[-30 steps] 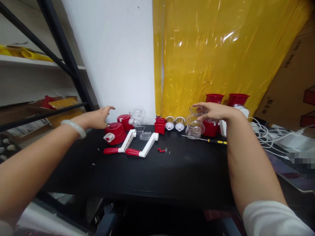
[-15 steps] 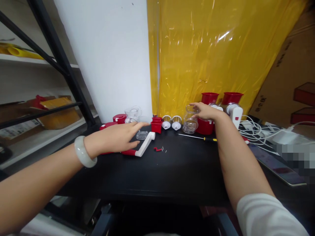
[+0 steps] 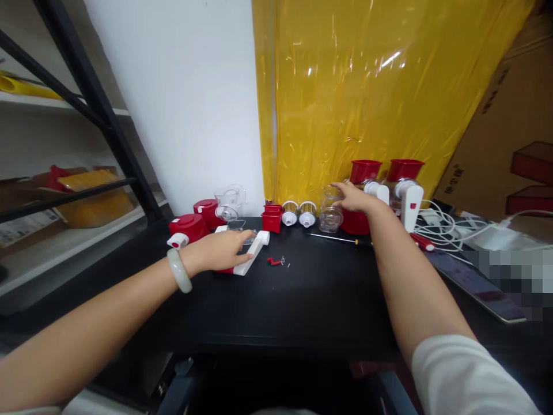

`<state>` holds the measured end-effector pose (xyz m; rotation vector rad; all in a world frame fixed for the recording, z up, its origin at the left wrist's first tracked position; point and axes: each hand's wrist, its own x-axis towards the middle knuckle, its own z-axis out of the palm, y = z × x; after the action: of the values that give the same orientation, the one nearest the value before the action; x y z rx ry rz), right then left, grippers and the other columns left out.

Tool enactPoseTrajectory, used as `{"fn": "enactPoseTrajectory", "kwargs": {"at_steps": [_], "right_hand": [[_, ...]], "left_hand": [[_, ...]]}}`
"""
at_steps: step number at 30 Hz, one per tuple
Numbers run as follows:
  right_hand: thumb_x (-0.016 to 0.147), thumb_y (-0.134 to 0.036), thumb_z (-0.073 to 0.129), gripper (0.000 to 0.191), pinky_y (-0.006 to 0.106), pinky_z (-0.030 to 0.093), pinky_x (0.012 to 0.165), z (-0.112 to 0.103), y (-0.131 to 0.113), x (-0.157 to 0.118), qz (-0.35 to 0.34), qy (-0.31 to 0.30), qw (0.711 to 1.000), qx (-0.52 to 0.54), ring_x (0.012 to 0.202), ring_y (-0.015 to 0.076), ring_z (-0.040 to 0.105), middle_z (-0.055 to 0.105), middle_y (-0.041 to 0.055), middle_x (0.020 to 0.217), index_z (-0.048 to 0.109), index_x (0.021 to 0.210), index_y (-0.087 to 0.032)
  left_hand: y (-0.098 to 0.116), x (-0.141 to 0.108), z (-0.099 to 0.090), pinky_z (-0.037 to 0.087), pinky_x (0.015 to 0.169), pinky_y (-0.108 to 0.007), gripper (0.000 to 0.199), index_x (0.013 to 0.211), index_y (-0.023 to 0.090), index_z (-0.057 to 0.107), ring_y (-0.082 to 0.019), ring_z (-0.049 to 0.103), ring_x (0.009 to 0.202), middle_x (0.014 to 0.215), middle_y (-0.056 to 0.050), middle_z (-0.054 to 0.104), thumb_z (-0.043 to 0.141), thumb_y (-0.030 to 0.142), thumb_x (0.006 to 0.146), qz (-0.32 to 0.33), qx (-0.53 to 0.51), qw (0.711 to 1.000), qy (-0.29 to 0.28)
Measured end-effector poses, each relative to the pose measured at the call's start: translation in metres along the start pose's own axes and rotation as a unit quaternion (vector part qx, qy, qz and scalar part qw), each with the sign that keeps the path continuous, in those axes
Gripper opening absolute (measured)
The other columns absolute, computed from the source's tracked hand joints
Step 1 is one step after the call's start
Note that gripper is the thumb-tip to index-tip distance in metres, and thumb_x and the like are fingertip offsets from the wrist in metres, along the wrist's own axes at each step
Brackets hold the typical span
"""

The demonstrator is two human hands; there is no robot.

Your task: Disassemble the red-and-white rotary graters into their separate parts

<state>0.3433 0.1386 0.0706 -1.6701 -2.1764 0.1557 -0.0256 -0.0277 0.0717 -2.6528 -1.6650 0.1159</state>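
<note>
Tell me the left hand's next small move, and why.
Probably close the left hand on the crank handle: thumb and fingers are spread over it, though contact is unclear, while the right hand is at the clear container.

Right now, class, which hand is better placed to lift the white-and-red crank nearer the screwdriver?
Probably the left hand: it is spread open over the crank, though contact is unclear. The right hand is farther off, at the clear plastic part.

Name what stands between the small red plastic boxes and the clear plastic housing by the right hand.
Two white-ended metal drums, side by side, shown in the head view.
</note>
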Motion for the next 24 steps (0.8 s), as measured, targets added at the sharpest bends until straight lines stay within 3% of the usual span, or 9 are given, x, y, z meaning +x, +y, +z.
{"fn": "enactPoseTrajectory", "kwargs": {"at_steps": [5, 14, 18, 21, 24], "right_hand": [[0.085, -0.026, 0.066, 0.079, 0.037, 0.031, 0.118, 0.005, 0.003, 0.003, -0.021, 0.006, 1.0, -0.021, 0.142, 0.0302, 0.039, 0.033, 0.0211, 0.154, 0.03, 0.155, -0.014], [0.093, -0.012, 0.049, 0.058, 0.035, 0.024, 0.12, 0.019, -0.008, 0.006, -0.066, 0.016, 0.996, -0.065, 0.148, 0.0256, 0.03, 0.039, 0.0195, 0.155, 0.041, 0.151, -0.01], [0.093, -0.01, 0.048, 0.062, 0.038, 0.027, 0.119, 0.026, -0.015, 0.005, -0.035, 0.025, 0.995, -0.088, 0.149, 0.029, 0.027, 0.032, 0.0214, 0.158, 0.036, 0.153, -0.012], [0.089, -0.008, 0.051, 0.066, 0.044, 0.029, 0.116, 0.02, -0.028, -0.001, -0.006, 0.039, 0.991, -0.129, 0.148, 0.0356, 0.026, 0.025, 0.0241, 0.16, 0.035, 0.153, -0.013], [0.093, -0.014, 0.047, 0.056, 0.046, 0.033, 0.113, 0.006, -0.056, -0.018, -0.027, 0.095, 0.982, -0.161, 0.144, 0.0371, 0.033, 0.032, 0.0252, 0.156, 0.042, 0.149, -0.01]], "left_hand": [[0.0, 0.013, 0.015, 0.048, 0.07, -0.033, 0.064, 0.141, 0.016, 0.046, -0.029, 0.068, 0.09, 0.112, -0.016, 0.071, 0.045, 0.055, 0.091, -0.025, -0.023, 0.999, 0.001], [-0.003, 0.023, 0.044, 0.04, 0.059, -0.032, 0.067, 0.14, 0.018, 0.045, -0.032, 0.069, 0.084, 0.098, -0.013, 0.074, 0.04, 0.061, 0.09, -0.136, -0.077, 0.984, 0.084], [-0.006, 0.022, 0.051, 0.038, 0.058, -0.032, 0.069, 0.137, 0.017, 0.048, -0.032, 0.069, 0.084, 0.087, -0.012, 0.074, 0.041, 0.065, 0.088, -0.151, -0.093, 0.978, 0.107], [-0.006, 0.02, 0.054, 0.039, 0.059, -0.032, 0.071, 0.132, 0.017, 0.053, -0.033, 0.069, 0.085, 0.094, -0.014, 0.074, 0.044, 0.069, 0.084, -0.148, -0.092, 0.978, 0.112], [-0.004, 0.017, 0.054, 0.039, 0.06, -0.033, 0.065, 0.123, 0.018, 0.059, -0.032, 0.069, 0.083, 0.095, -0.014, 0.074, 0.05, 0.067, 0.081, -0.128, -0.101, 0.982, 0.097]]}}
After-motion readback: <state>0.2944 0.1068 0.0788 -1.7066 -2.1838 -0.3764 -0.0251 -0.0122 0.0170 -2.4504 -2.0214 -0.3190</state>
